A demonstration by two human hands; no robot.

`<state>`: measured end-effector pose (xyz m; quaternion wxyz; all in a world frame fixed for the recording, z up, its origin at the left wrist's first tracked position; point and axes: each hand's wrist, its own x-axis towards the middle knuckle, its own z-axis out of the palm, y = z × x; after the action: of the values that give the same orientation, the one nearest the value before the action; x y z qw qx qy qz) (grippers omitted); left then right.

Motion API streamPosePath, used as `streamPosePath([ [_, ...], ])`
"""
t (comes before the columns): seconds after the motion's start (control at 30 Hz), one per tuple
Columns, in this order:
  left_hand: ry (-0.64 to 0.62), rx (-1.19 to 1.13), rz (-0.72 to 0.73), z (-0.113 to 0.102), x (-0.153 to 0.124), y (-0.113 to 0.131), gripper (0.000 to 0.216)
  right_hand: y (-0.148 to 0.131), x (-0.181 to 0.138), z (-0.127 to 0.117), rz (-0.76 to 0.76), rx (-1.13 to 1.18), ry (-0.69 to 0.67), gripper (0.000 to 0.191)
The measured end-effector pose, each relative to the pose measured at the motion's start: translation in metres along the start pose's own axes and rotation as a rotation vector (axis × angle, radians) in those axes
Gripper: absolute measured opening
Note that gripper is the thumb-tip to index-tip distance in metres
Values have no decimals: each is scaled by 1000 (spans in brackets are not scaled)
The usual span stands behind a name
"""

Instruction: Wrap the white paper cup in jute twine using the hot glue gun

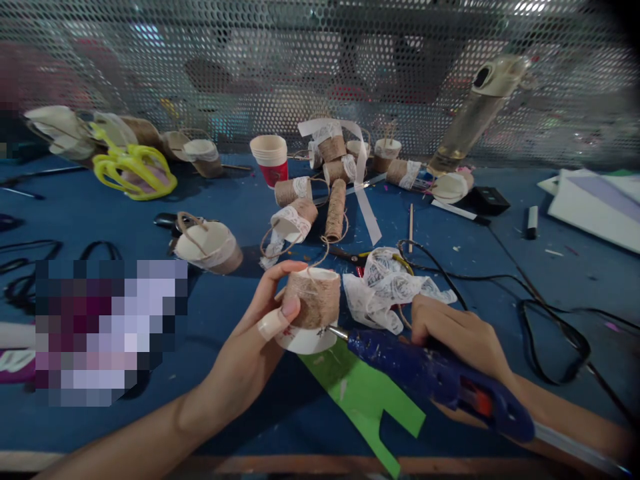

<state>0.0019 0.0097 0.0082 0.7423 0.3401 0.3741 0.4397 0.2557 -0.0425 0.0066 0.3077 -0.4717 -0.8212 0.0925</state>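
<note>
My left hand [255, 337] grips a paper cup wrapped in jute twine [313, 300], held upside down just above the blue table [225, 220]; the thumb, with a plaster on it, presses the twine. My right hand [457, 337] is closed round a blue hot glue gun [435, 377]. The gun's metal nozzle touches the cup's lower side, near its white rim. A crumpled strip of white lace [387, 287] lies just behind the gun, and a piece of green paper [365, 400] lies under the cup and gun.
Several more twine-wrapped cups [293, 223], a twine spool [336, 210], a stack of red paper cups [270, 159] and yellow scissors [134, 172] lie farther back. A black cable [530, 300] loops at the right. A perforated metal screen [320, 67] closes the back.
</note>
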Motion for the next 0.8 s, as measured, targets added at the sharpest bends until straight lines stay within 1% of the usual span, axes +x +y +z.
streamPosePath([
  [0.1, 17, -4, -12, 2, -1, 3, 26, 1, -1, -1, 12, 75, 1, 19],
  [0.27, 42, -27, -9, 3, -2, 6, 27, 1, 0, -3, 27, 76, 1, 23],
  [0.5, 51, -59, -19, 5, -1, 7, 28, 1, 1, -3, 43, 99, 3, 21],
  [0.8, 67, -67, -31, 0, 0, 5, 29, 2, 1, -3, 50, 128, 7, 25],
])
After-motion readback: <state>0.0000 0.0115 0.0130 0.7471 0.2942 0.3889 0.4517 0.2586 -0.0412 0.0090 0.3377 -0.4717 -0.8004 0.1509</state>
